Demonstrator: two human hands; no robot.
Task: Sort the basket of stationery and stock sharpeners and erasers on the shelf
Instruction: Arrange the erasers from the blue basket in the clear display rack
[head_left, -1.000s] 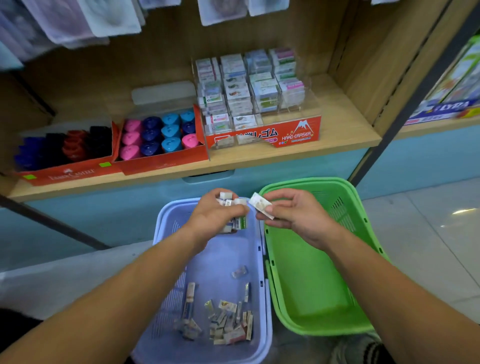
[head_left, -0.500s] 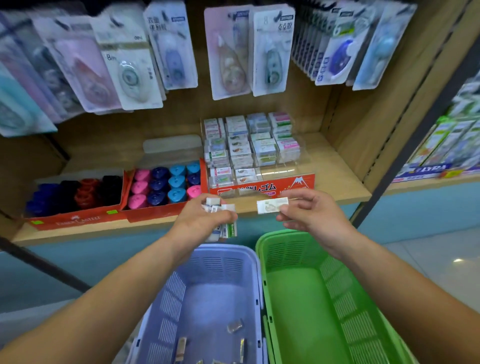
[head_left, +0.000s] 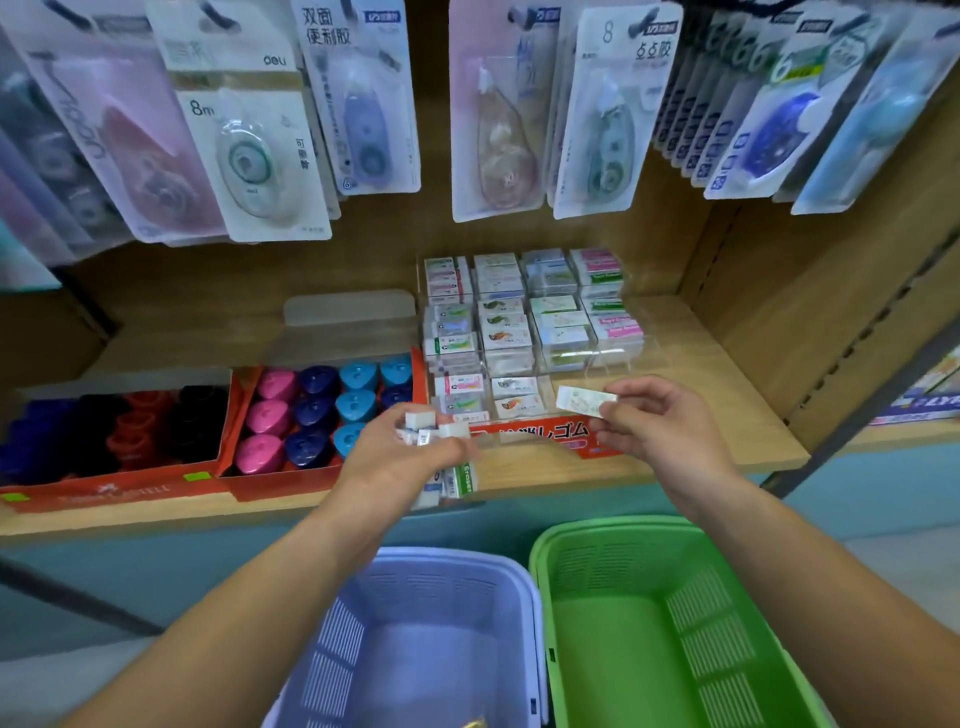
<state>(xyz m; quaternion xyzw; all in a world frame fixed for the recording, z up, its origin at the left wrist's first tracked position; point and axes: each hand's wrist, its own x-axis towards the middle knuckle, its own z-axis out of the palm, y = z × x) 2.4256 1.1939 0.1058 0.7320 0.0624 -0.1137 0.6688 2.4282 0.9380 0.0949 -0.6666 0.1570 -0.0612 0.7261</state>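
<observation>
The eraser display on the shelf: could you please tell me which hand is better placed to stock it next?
Right, probably: the right hand pinches a single eraser just before the eraser display, while the left hand grips a whole handful of erasers.

Lone eraser (head_left: 586, 401) and eraser handful (head_left: 451, 431) aloft before shelf display (head_left: 524, 322)

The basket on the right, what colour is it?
The right basket is green, shown best in the head view.

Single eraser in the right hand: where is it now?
Head view, right of centre: the single eraser is pinched in the right hand, over the shelf at the front right corner of the eraser display box.
</observation>
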